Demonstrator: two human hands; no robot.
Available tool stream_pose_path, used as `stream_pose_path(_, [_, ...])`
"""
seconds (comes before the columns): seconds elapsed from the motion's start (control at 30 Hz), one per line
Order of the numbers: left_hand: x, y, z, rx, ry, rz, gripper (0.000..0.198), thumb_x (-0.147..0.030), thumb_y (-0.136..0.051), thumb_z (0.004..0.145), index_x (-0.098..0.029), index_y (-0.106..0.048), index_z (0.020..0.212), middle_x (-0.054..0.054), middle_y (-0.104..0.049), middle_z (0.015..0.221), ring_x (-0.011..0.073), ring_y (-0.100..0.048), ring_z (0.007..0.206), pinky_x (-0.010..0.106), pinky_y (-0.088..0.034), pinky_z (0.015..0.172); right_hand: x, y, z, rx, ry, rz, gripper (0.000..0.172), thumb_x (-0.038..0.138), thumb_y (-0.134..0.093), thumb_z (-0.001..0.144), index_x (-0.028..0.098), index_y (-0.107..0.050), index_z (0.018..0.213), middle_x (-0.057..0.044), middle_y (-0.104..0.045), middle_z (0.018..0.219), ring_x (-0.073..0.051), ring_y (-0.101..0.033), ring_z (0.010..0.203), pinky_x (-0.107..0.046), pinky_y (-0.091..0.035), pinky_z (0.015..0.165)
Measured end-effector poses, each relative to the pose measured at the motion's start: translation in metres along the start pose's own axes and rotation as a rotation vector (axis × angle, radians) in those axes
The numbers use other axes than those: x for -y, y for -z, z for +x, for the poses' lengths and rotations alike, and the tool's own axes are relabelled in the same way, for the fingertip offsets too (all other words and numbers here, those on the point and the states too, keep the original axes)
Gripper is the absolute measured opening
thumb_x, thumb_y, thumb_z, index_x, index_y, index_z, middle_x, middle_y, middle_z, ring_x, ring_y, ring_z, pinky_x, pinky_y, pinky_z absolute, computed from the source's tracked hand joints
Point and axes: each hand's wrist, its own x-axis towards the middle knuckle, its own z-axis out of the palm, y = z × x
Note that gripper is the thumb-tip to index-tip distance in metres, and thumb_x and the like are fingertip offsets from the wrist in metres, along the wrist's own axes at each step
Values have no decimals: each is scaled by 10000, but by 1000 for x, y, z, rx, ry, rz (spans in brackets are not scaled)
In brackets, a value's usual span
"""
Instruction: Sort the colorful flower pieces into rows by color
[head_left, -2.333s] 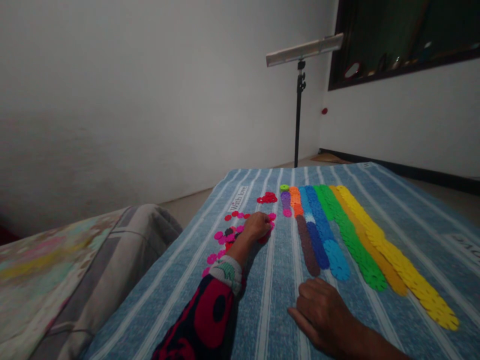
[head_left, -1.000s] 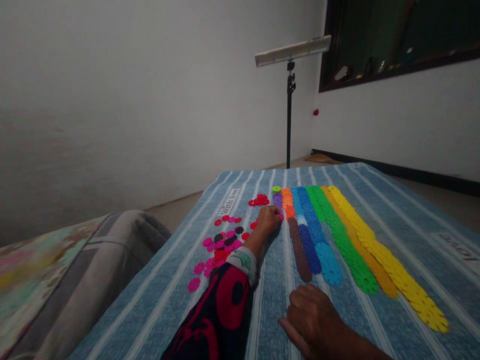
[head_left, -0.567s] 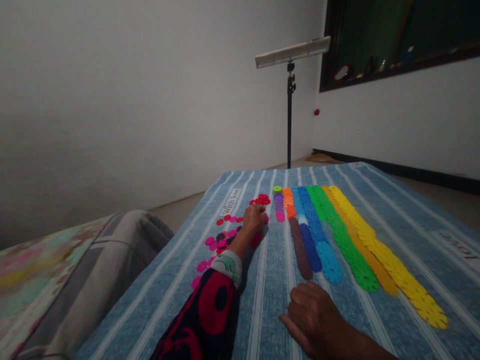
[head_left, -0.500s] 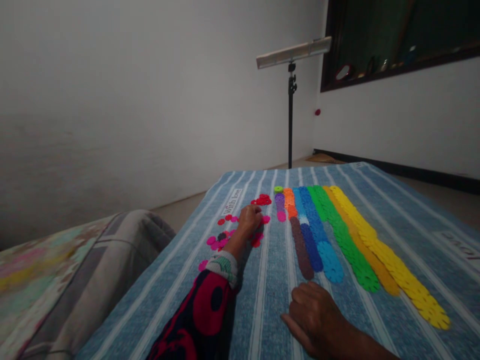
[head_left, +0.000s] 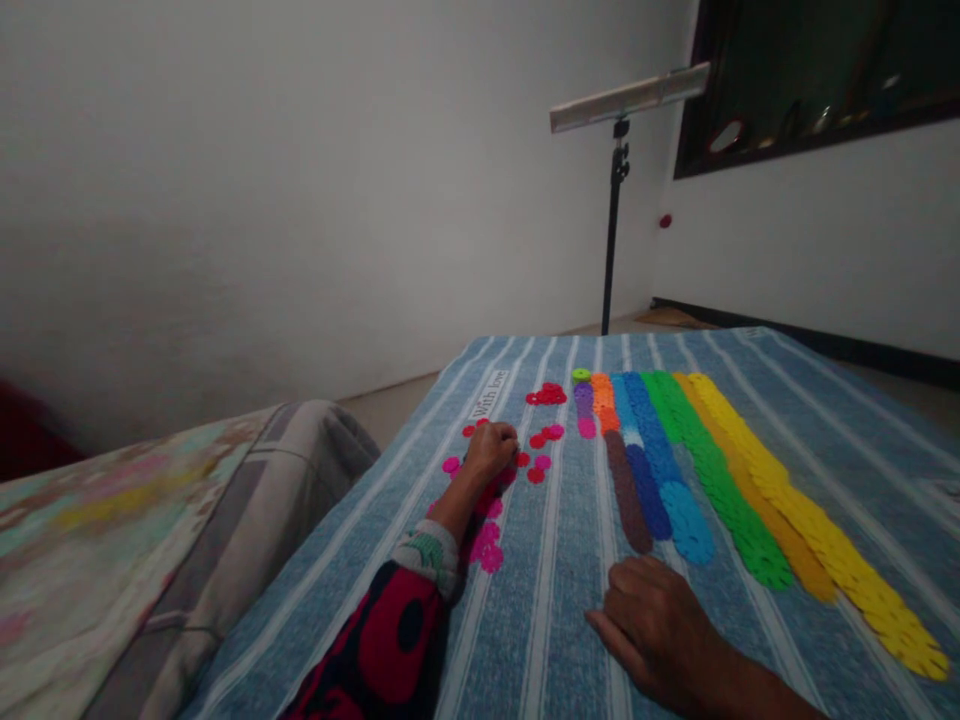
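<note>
My left hand [head_left: 491,449] is over loose red and pink plastic discs on the striped cloth, its fingers curled together and pointing down. Whatever lies between the fingertips is hidden. Pink discs [head_left: 487,548] show beside the wrist, and a small red pile [head_left: 549,394] lies beyond the hand. My right hand [head_left: 660,615] rests on the cloth in a loose fist with the thumb out; nothing shows in it. Just beyond it are overlapping rows of notched discs: a brown row [head_left: 628,495], a light blue row [head_left: 686,525], a green row [head_left: 739,515] and a yellow row [head_left: 847,545].
Blue-and-white striped cloth [head_left: 540,640] covers the surface. To the left stands something draped in a patterned cover [head_left: 180,480]. A black stand [head_left: 611,240] with a flat panel on top rises beyond the far edge, near a wall and a dark window [head_left: 795,80].
The view has turned slightly left. My left hand has moved leftward over the cloth, uncovering several red and pink discs on its right. My right hand stays near the same spot, still curled.
</note>
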Motion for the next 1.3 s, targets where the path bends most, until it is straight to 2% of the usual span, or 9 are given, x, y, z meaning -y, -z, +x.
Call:
stream_pose_path(0.17, [-13, 3, -13, 100, -55, 8, 156, -160, -590, 736, -146, -745, 718, 23, -680, 681, 158, -615, 679, 243, -430, 648, -1, 1, -1, 10, 8, -8, 322, 183, -465, 967, 193, -558, 659, -17, -536, 618, -169, -475, 593, -316, -296, 611])
stream_pose_path(0.37, [-37, 2, -19, 206, -83, 225, 212, -297, -612, 790, -159, -769, 824, 65, -717, 767, 194, -642, 716, 265, -408, 631, -1, 3, 0, 16, 38, -13, 311, 173, -470, 965, 196, -552, 665, -12, -528, 611, -165, -472, 579, -314, -294, 601])
stream_pose_path(0.47, [-45, -1, -19, 237, -65, 294, 181, -299, -639, 772, -167, -762, 789, 74, -715, 751, 212, -656, 729, 271, -412, 636, -2, 1, -2, 29, 24, -4, 285, 169, -483, 956, 197, -553, 680, -12, -540, 628, -169, -483, 597, -315, -297, 613])
stream_pose_path(0.63, [-49, -6, -16, 213, -36, 254, 60, -189, -671, 705, -163, -725, 698, 43, -675, 676, 196, -636, 702, 258, -396, 617, -2, 0, -4, 25, 13, -2, 274, 174, -490, 953, 197, -555, 687, -11, -533, 633, -170, -481, 601, -315, -299, 620])
stream_pose_path(0.8, [-35, -7, -10, 134, -8, -42, 107, -112, -621, 674, -140, -646, 573, -18, -564, 537, 124, -537, 564, 229, -375, 557, 0, 2, 0, 14, 14, -6, 309, 179, -468, 964, 192, -558, 669, -14, -530, 621, -169, -474, 594, -314, -289, 609])
stream_pose_path(0.97, [-27, -4, 1, 72, 66, -281, 63, -126, -643, 659, -129, -648, 596, -23, -554, 523, 93, -481, 511, 203, -350, 490, 0, 0, -1, 1, -5, -3, 311, 180, -465, 962, 196, -557, 666, -18, -541, 625, -171, -485, 600, -318, -298, 617])
stream_pose_path(1.1, [-36, -10, 19, 83, 90, -291, 54, -130, -662, 655, -127, -659, 602, -32, -547, 515, 88, -469, 503, 203, -353, 493, -2, -1, -1, -9, 2, 3, 280, 170, -487, 945, 196, -558, 676, -14, -542, 626, -169, -487, 594, -312, -308, 617])
stream_pose_path(1.3, [-56, -27, 43, 103, 38, -116, 84, -106, -651, 673, -131, -695, 606, -14, -563, 519, 115, -527, 537, 217, -351, 515, 0, 0, 2, 1, -7, 0, 291, 169, -499, 929, 199, -541, 642, -13, -534, 618, -168, -475, 590, -315, -305, 612])
